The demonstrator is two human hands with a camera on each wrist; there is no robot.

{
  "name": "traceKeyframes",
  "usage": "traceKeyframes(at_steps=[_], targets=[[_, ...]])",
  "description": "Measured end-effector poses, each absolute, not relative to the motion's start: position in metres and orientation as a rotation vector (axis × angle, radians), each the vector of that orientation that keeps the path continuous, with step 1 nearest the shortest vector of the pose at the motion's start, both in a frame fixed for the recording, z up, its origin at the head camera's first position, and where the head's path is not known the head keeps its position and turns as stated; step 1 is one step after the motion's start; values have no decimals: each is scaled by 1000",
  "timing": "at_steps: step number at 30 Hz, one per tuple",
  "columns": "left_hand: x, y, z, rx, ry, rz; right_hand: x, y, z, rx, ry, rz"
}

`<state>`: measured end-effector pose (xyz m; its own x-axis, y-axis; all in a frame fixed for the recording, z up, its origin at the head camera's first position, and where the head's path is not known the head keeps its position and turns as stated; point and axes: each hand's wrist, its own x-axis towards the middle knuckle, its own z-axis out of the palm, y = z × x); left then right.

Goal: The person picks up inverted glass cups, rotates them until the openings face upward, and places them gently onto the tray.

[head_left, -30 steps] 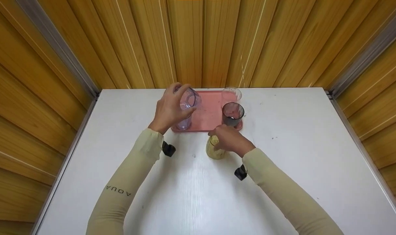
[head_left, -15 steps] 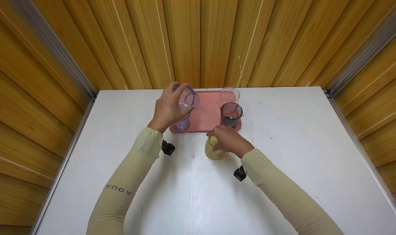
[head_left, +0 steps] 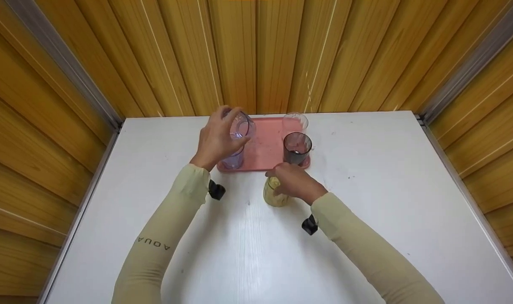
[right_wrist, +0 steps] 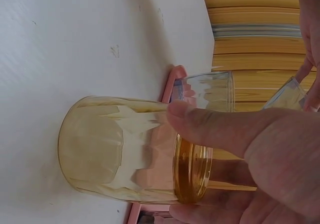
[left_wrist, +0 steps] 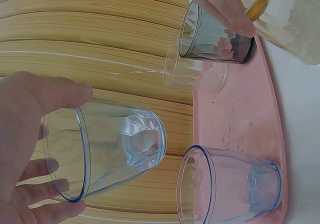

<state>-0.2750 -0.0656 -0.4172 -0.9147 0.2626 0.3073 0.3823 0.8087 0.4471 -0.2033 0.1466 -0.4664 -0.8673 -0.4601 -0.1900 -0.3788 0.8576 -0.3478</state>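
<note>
My left hand (head_left: 217, 137) grips a clear bluish tumbler (left_wrist: 120, 144) near its rim and holds it upright over the left part of a pink tray (head_left: 263, 143). Another bluish tumbler (left_wrist: 240, 186) stands on the tray below. In front of the tray, my right hand (head_left: 296, 181) pinches a yellow-amber tumbler (right_wrist: 120, 149) around its thick base. That tumbler is upside down, with its base uppermost and its wide mouth toward the white table. On the tray's right side stand a dark grey tumbler (head_left: 297, 148) and, behind it, a colourless tumbler (head_left: 294, 123).
The white table (head_left: 366, 219) carries the tray near its back edge. Wood-patterned panels (head_left: 277, 55) rise behind it and on both sides. Both forearms reach in from the front, with a small black device (head_left: 216, 190) at each wrist.
The head view has shifted slightly, so the scene sits a little farther left. Both hands keep the same grips and places over the tray and table.
</note>
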Motion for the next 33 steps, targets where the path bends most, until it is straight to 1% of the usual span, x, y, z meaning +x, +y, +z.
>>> traceKeyframes(at_steps=[11, 33], targets=[[-278, -68, -420, -493, -2756, -773, -202, 145, -466, -614, 2764, -427], [-284, -68, -419, -430, -2791, -811, -203, 143, -467, -649, 2786, -390]])
